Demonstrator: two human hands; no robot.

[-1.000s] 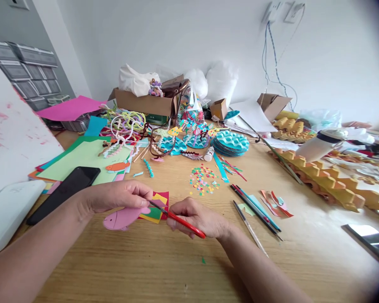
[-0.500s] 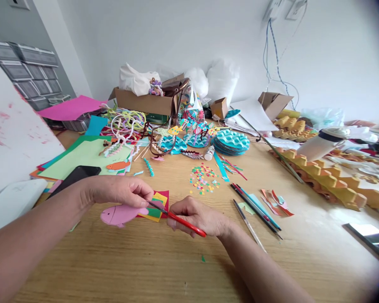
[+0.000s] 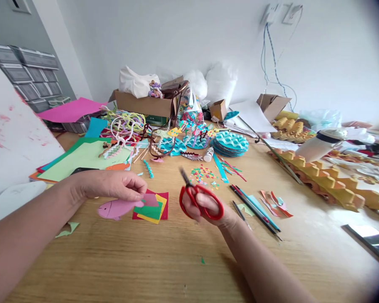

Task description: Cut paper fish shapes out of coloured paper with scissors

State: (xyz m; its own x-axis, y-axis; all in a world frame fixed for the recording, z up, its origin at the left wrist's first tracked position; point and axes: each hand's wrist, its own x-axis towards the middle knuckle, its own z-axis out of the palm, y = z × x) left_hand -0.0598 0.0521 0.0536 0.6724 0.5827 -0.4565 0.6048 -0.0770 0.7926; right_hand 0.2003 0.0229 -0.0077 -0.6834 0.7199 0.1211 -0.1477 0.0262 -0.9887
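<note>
A pink paper fish (image 3: 115,209) is held just over the wooden table (image 3: 139,265), its head toward nine o'clock. The left hand (image 3: 115,185) pinches its tail end between thumb and fingers. Taking the fish as the clock's centre, layered paper rectangles (image 3: 149,211) in red, yellow, green and pink lie at three o'clock, near the tail. Farther that way, the right hand (image 3: 205,205) grips red scissors (image 3: 213,215), fingers in the handle loops; the blades are blurred and aim toward eleven o'clock, and whether they are parted cannot be told. A cut green scrap (image 3: 70,229) lies at eight o'clock. An orange paper fish (image 3: 117,167) is at twelve, light green paper (image 3: 85,160) at eleven. Confetti (image 3: 202,171) lies at two o'clock, with stacked blue wavy discs (image 3: 230,145) beyond. Past the right hand, at three, are brushes (image 3: 255,208).
</note>
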